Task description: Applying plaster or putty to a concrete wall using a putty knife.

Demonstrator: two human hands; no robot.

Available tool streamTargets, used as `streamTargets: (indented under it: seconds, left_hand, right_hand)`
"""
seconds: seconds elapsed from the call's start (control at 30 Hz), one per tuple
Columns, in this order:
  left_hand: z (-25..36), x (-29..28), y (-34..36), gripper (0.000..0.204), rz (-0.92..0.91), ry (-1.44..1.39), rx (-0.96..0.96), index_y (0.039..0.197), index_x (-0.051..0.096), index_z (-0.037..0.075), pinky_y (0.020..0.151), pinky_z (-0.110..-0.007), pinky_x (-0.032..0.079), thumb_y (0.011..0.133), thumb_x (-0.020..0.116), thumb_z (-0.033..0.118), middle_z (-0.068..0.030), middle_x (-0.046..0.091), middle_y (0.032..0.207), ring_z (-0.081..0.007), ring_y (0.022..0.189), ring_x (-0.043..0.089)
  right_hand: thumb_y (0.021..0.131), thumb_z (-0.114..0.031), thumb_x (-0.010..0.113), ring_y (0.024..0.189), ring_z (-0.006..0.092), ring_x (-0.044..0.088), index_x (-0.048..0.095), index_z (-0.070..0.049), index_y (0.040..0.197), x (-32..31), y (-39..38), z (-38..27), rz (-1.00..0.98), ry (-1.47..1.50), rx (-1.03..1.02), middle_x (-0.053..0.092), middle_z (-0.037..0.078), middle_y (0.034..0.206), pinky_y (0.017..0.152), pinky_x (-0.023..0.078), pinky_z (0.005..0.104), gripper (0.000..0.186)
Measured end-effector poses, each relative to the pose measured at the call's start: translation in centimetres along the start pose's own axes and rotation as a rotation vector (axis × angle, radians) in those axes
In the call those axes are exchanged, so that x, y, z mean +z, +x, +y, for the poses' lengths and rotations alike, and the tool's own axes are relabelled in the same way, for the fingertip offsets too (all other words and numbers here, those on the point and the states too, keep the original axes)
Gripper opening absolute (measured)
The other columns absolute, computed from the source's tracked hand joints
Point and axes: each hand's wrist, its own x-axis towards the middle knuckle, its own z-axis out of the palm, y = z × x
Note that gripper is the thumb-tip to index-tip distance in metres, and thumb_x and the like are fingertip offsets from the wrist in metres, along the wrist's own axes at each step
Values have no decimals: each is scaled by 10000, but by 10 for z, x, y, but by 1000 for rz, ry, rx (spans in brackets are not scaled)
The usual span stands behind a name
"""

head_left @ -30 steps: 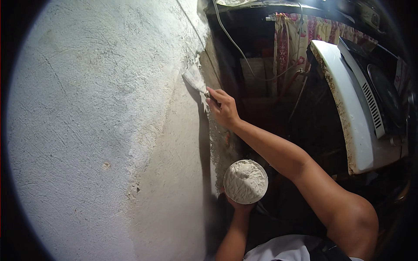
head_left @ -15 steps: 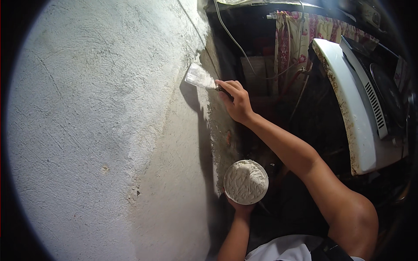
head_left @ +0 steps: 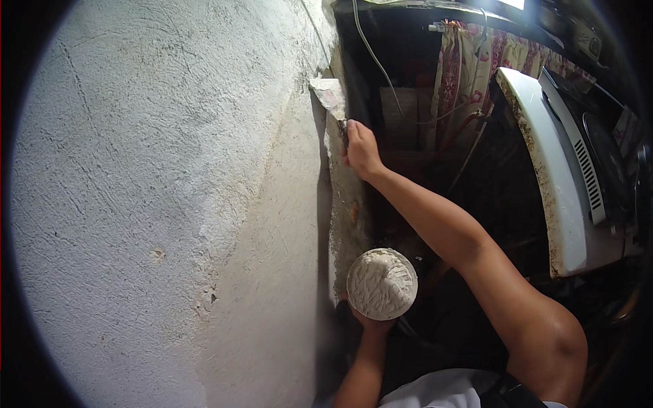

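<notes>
My right hand (head_left: 362, 151) is closed around the handle of a putty knife (head_left: 329, 94). The blade, smeared with pale putty, lies at the corner edge of the wall (head_left: 156, 177), near the top of a smooth grey-beige strip of plaster (head_left: 272, 238). Lower down, my left hand (head_left: 373, 322) supports a round tub (head_left: 413, 299) from below and the side; most of its fingers are hidden under it. Whitish putty (head_left: 382, 282) fills the tub, heaped and ridged on top.
On the right stands a white counter slab (head_left: 544, 149) with a stained edge and a black-topped stove (head_left: 598, 156) on it. A flowered curtain (head_left: 469, 75) hangs behind. A pale cable (head_left: 371, 51) dangles near the wall corner.
My right hand has turned the putty knife and moved its blade up and right to the wall's corner edge. The tub stays in my left hand, nearly in place.
</notes>
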Motion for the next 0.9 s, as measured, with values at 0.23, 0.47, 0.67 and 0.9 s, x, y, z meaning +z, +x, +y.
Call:
streamTargets:
  seconds: [0.23, 0.47, 0.67, 0.9]
  left_hand:
    - [-2, 0, 3, 889, -59, 35, -9, 1628, 334, 202, 1213, -626, 316, 965, 323, 795, -129, 368, 1650, -398, 1497, 373]
    - [-7, -4, 0, 913, 4, 79, -2, 1630, 332, 211, 1216, -624, 309, 949, 322, 818, -124, 358, 1656, -398, 1504, 363]
    - [-3, -8, 2, 831, -111, -85, -3, 1616, 360, 186, 1207, -605, 345, 997, 283, 735, -128, 418, 1620, -387, 1479, 411]
    - [-2, 11, 0, 872, 4, 91, 16, 1603, 383, 179, 1206, -609, 341, 979, 287, 780, -130, 405, 1626, -386, 1469, 421]
  right_hand:
    - [1140, -339, 372, 444, 142, 509, 575, -32, 959, -20, -1, 29, 13, -333, -143, 555, 68, 628, 418, 411, 321, 410]
    - [1139, -353, 363, 426, 142, 463, 554, -80, 875, -7, -6, -7, -63, -77, -94, 516, 36, 607, 406, 368, 315, 425]
    - [1133, -302, 394, 485, 237, 580, 555, -4, 847, 15, -20, 15, -45, -349, -46, 579, 127, 616, 518, 472, 412, 443]
    - [1100, -301, 456, 596, 240, 486, 537, 30, 830, -29, 2, 25, 82, -346, -322, 497, 178, 639, 618, 415, 432, 435]
